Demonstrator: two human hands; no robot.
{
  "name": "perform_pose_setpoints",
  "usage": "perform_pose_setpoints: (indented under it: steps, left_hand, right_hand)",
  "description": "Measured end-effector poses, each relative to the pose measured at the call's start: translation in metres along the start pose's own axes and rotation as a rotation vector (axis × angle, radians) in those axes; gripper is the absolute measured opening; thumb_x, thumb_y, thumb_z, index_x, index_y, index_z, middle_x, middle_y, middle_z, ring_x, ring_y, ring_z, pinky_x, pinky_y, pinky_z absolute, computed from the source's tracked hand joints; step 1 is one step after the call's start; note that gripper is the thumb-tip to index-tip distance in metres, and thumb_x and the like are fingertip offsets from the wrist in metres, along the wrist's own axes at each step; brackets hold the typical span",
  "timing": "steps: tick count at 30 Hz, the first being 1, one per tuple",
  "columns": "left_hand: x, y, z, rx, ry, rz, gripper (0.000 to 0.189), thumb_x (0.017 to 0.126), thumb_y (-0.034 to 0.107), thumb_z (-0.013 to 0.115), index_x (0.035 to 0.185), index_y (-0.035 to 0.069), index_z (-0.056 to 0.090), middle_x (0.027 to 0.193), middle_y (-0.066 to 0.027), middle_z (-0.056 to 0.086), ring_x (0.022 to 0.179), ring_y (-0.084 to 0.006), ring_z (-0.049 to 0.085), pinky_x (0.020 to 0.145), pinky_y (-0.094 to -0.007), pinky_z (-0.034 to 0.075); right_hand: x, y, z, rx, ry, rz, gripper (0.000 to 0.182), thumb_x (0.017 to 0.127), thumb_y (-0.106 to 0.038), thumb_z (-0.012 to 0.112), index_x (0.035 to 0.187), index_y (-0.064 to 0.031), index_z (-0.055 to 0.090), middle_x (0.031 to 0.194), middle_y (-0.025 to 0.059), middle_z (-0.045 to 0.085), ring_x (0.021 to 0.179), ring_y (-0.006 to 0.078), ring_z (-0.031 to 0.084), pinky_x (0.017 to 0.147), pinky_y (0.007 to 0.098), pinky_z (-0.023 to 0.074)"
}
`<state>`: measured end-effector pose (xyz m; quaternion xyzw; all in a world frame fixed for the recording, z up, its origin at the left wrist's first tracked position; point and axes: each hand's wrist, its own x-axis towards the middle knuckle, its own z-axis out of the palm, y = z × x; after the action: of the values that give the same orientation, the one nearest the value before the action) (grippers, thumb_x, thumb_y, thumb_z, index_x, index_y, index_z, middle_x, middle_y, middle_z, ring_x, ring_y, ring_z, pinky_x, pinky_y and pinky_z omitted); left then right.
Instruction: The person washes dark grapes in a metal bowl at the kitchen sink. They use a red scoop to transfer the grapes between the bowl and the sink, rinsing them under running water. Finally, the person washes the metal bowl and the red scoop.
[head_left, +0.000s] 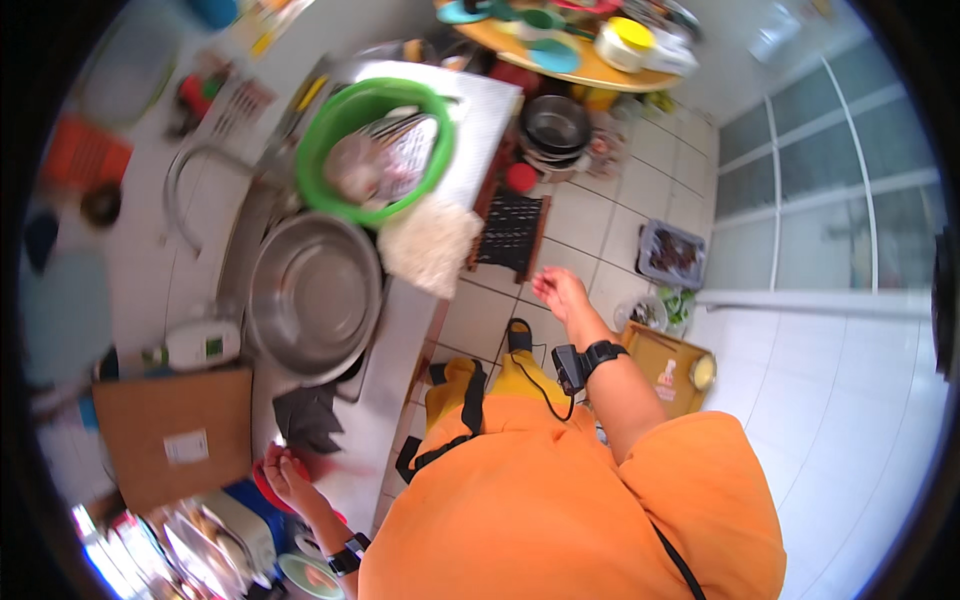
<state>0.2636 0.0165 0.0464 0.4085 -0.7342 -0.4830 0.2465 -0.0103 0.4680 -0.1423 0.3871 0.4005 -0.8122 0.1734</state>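
Note:
My left hand (286, 478) is at the left counter, over a round red plastic item (262, 491). Blur hides whether its fingers grip that item. My right hand (559, 292) hangs above the tiled floor with nothing in it, its fingers loosely curled and apart. A dark crumpled cloth or bag (306, 420) lies on the counter just beyond my left hand. Farther along, a large steel basin (315, 292) rests at the sink, its inside bare. Beyond it, a green plastic tub (307, 165) holds a patterned item and other things. A pale textured cloth (431, 244) lies against the tub, over the counter edge.
A curved faucet (174, 187) stands left of the basin. A cardboard piece (176, 435) leans near my left hand. Beyond the counter are a slatted stool (514, 229), stacked pots (555, 127) and a laden round table (517, 56). A grey bin (694, 262) and a tray (649, 367) sit at right.

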Motion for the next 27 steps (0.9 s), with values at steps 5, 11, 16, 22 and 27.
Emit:
perform_pose_setpoints:
  steps: [5,11,16,22,27]
  left_hand:
    - [-0.004,0.043,0.102,0.152,-0.416,0.016,0.027,0.091,0.009,0.049,0.116,0.004,0.057,0.106,-0.0024,0.059,0.091,-0.0097,0.054,0.076,-0.0223,0.043]
    - [-0.028,0.083,0.176,0.131,-0.701,0.107,0.024,0.09,0.007,0.05,0.112,0.002,0.057,0.101,-0.0017,0.058,0.087,-0.0088,0.054,0.076,-0.022,0.042]
    - [-0.052,0.105,0.214,0.199,-0.909,0.104,0.018,0.092,0.007,0.048,0.106,0.003,0.059,0.095,-0.0006,0.059,0.082,-0.0085,0.055,0.07,-0.0223,0.044]
    - [-0.064,0.108,0.239,0.303,-1.026,0.046,0.023,0.092,0.01,0.05,0.113,0.004,0.057,0.097,-0.0019,0.059,0.084,-0.0109,0.056,0.071,-0.0241,0.044]
    - [-0.066,0.076,0.225,0.324,-1.081,-0.146,0.029,0.09,0.01,0.054,0.119,0.004,0.055,0.101,-0.0045,0.06,0.091,-0.012,0.058,0.079,-0.0263,0.047]
  right_hand:
    - [0.007,-0.015,-0.2,0.25,0.418,-0.118,0.018,0.083,-0.005,0.056,0.1,-0.0004,0.059,0.077,0.0114,0.061,0.068,0.0208,0.061,0.058,0.0321,0.0535]
    - [-0.026,-0.082,-0.318,0.103,0.738,-0.324,0.024,0.087,-0.008,0.053,0.109,-0.0004,0.057,0.086,0.0073,0.061,0.072,0.0174,0.061,0.06,0.0279,0.0513]
    - [-0.057,-0.123,-0.355,0.015,0.819,-0.152,0.038,0.093,-0.016,0.047,0.129,-0.0056,0.049,0.127,0.0128,0.051,0.109,0.0257,0.054,0.082,0.0366,0.0476]
    - [-0.049,-0.121,-0.411,0.313,0.763,-0.384,0.042,0.089,-0.015,0.055,0.129,-0.0025,0.049,0.123,0.0132,0.054,0.106,0.0233,0.054,0.082,0.0353,0.0473]
    - [-0.027,-0.109,-0.357,0.335,0.389,-0.254,0.012,0.086,-0.02,0.059,0.091,-0.0093,0.059,0.078,0.0042,0.06,0.072,0.0191,0.059,0.072,0.0343,0.0518]
